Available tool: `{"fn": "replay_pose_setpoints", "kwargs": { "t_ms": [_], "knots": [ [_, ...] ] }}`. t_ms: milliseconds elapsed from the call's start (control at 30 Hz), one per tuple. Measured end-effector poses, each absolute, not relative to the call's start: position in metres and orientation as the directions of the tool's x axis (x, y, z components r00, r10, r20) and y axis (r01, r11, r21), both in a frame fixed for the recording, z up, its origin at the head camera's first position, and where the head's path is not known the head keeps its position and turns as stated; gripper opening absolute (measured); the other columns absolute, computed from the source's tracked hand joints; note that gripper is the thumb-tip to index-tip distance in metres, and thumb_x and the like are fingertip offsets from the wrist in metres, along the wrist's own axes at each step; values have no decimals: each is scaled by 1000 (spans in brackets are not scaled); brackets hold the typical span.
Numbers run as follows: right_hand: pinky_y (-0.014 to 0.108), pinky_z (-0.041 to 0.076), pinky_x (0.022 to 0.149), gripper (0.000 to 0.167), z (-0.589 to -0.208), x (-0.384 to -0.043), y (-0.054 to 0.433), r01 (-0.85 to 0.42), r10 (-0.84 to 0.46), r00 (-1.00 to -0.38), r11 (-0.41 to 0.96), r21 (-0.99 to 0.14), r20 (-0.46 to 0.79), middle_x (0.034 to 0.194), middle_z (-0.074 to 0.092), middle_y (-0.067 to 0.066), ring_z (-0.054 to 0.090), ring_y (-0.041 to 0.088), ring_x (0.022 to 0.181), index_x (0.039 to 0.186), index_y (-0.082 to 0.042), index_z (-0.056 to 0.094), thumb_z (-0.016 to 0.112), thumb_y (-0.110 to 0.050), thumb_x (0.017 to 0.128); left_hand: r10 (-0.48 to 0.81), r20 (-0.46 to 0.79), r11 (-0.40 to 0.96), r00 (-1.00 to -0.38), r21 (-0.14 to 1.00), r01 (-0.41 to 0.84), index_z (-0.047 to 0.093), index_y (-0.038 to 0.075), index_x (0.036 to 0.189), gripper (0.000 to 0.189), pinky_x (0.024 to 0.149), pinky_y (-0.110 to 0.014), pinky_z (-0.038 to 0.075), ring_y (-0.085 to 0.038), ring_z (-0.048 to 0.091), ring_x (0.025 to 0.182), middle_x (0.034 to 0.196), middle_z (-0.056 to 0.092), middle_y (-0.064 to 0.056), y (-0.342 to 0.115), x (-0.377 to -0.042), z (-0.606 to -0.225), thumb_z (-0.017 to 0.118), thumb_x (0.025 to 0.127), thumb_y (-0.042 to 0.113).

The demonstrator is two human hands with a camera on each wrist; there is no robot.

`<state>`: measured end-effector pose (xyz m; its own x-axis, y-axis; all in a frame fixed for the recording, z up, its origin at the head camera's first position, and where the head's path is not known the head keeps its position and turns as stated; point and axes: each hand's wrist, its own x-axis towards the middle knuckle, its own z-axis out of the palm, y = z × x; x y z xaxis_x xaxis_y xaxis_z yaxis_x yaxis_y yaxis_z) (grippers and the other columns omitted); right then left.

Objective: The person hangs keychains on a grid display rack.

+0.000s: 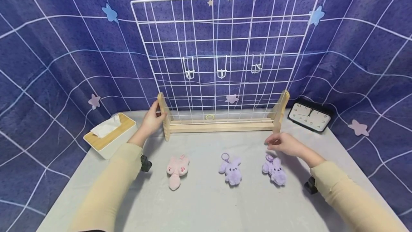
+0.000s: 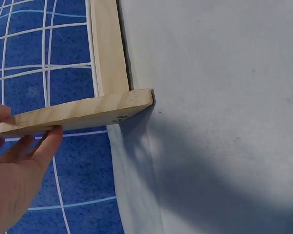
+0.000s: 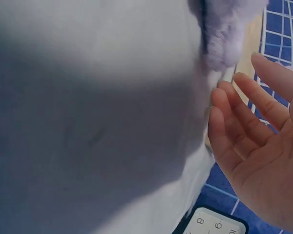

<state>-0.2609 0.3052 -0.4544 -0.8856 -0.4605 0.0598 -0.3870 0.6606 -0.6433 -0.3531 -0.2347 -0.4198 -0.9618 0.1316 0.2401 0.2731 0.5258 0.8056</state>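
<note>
My left hand (image 1: pixel 153 119) holds the left wooden foot (image 2: pixel 73 114) of a white wire grid rack (image 1: pixel 222 40), thumb on one face and fingers on the other. My right hand (image 1: pixel 284 143), fingers loosely bent and holding nothing, hovers by the rack's right wooden foot (image 1: pixel 280 112). Just below it lies a purple plush keychain (image 1: pixel 276 173) with a ring. Another purple plush keychain (image 1: pixel 232 173) lies at the middle of the table, and a pink plush keychain (image 1: pixel 175 171) lies face down to the left. Three white hooks (image 1: pixel 221 72) hang in a row on the grid.
A tissue box (image 1: pixel 111 133) with a wooden lid stands at the left. At the back right sits a black-framed clock (image 1: pixel 310 115). A blue patterned cloth (image 1: pixel 64 38) hangs behind the rack, and a pale cloth covers the table (image 1: pixel 206 203).
</note>
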Motion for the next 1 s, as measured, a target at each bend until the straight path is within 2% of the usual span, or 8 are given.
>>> {"fn": "replay_pose_setpoints", "kwargs": {
  "t_ms": [133,300,400,567,700,1000],
  "knots": [
    [32,57,80,22,-459,-262,305,-376,-454,-890,674,-636,44,104,76,14,69,20,86,110,4,75,77,-9,92,140,229,516,-963,814,269,23,0,161,62,107,-58,47,-55,54,128,151,43,-35,-234,-352,-420,53,106,3],
    [41,57,86,22,-462,-261,306,-371,-462,-886,680,-632,23,106,76,13,69,22,92,109,3,75,80,-10,91,146,223,512,-964,816,266,22,-1,161,62,107,-57,47,-55,53,129,152,42,-36,-233,-352,-420,53,107,3],
    [38,56,85,23,-460,-260,306,-359,-465,-885,679,-641,3,99,74,8,67,20,90,108,2,76,82,-10,89,142,228,507,-963,819,269,23,-2,160,62,109,-57,46,-55,53,129,152,42,-36,-233,-353,-420,53,106,2],
    [27,50,72,18,-457,-257,307,-357,-485,-875,656,-665,-9,84,65,-1,57,12,77,101,0,74,82,-7,87,137,233,500,-963,823,270,23,-3,159,62,109,-56,45,-55,52,130,153,41,-37,-234,-353,-419,53,105,0],
    [25,44,66,14,-457,-255,310,-355,-499,-867,635,-686,-13,77,62,-1,51,9,71,94,-2,72,83,-6,86,141,235,500,-962,822,274,24,-3,159,62,110,-56,45,-55,52,131,152,41,-37,-235,-352,-418,53,105,0],
    [24,43,65,11,-462,-256,312,-359,-516,-856,626,-692,-23,74,61,-2,51,7,69,86,-4,71,82,-2,85,147,221,509,-964,819,265,23,-1,161,63,110,-55,45,-54,51,131,154,40,-36,-235,-353,-419,53,106,1]
  ]
}}
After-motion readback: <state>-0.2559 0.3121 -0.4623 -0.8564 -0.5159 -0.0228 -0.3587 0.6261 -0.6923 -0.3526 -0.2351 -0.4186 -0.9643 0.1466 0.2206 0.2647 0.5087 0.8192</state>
